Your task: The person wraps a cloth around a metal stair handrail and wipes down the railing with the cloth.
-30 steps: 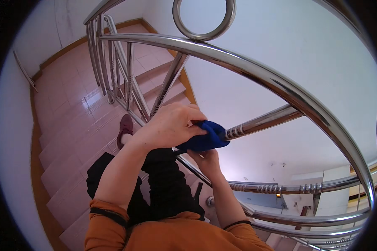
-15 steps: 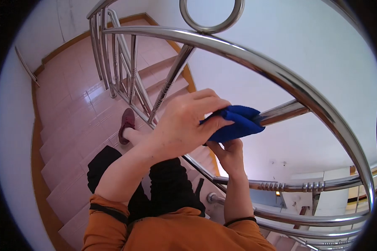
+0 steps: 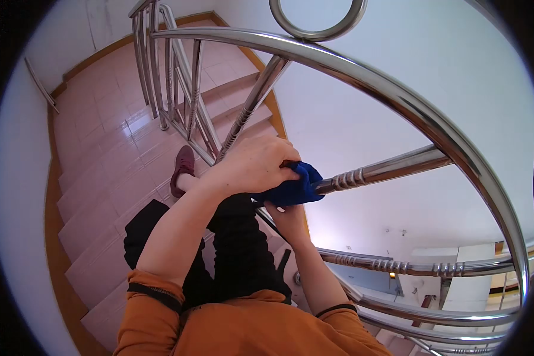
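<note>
I have the steel handrail [image 3: 397,99] arching overhead; its baluster [image 3: 402,165] runs diagonally, lower left to upper right. Blue cloth [image 3: 299,191] wraps that baluster just lower-left of the ringed collar [image 3: 349,178], between my hands. Left hand [image 3: 258,163]: above, angled down, thumb and fingers clamped on cloth. Right hand [image 3: 289,223]: touching underneath, fingers hidden, can't tell its grip.

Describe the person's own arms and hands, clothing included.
Both the left hand and the right hand are gloveless, with no watch or bracelet visible. The forearms are bare. The left sleeve and right sleeve are orange-brown, each edged with a dark band. Some fingers are hidden, so I can't rule out rings.
</note>
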Tool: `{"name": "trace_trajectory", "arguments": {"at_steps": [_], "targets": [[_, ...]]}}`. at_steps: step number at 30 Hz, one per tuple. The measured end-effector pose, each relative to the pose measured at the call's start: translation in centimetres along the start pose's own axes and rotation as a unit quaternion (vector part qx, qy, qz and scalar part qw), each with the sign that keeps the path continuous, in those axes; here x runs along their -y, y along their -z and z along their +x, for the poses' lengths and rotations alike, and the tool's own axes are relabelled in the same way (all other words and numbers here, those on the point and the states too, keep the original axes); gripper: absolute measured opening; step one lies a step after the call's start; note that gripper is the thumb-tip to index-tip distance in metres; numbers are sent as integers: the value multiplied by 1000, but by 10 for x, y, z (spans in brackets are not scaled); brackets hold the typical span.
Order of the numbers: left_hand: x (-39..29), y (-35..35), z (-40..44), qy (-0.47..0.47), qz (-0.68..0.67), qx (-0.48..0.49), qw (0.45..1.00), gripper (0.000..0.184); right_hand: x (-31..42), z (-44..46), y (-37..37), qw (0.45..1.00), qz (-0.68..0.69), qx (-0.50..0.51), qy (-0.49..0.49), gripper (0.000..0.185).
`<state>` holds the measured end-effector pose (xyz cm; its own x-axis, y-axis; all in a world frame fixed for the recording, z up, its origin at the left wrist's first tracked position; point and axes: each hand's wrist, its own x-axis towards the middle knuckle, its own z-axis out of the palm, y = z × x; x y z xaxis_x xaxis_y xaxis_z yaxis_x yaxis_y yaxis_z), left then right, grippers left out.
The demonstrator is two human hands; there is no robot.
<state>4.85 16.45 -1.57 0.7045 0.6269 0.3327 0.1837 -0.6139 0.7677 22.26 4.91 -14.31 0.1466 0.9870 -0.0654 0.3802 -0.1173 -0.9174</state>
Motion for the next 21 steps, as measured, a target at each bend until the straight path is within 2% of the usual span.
{"name": "trace_trajectory", "arguments": {"at_steps": [2,4,8,10,12,15,17,19,21], "targets": [[1,1,1,1,5,4,1000,20,1,1,-1,999,-33,10,16,53],[3,0,3,4,12,7,1000,19,10,3,-4,998,69,-4,-9,50],[-4,-1,-1,-33,-12,-38,999,19,9,4,-5,998,46,-34,24,47],[-12,3,-2,-41,-28,-50,997,19,28,2,-4,991,93,-87,37,47],[-20,6,-3,-70,-126,-90,985,20,55,-3,3,990,93,-97,33,47],[-41,17,-7,-95,-187,-147,967,21,96,-11,20,991,87,-96,11,46],[-50,16,-10,-122,-200,-165,958,20,127,-16,27,979,172,-108,-13,46],[-54,17,-5,-144,-213,-183,949,19,142,-12,34,978,168,-121,-18,49],[-60,18,-7,-151,-170,-188,956,24,146,-12,37,974,178,-141,-2,51]]}}
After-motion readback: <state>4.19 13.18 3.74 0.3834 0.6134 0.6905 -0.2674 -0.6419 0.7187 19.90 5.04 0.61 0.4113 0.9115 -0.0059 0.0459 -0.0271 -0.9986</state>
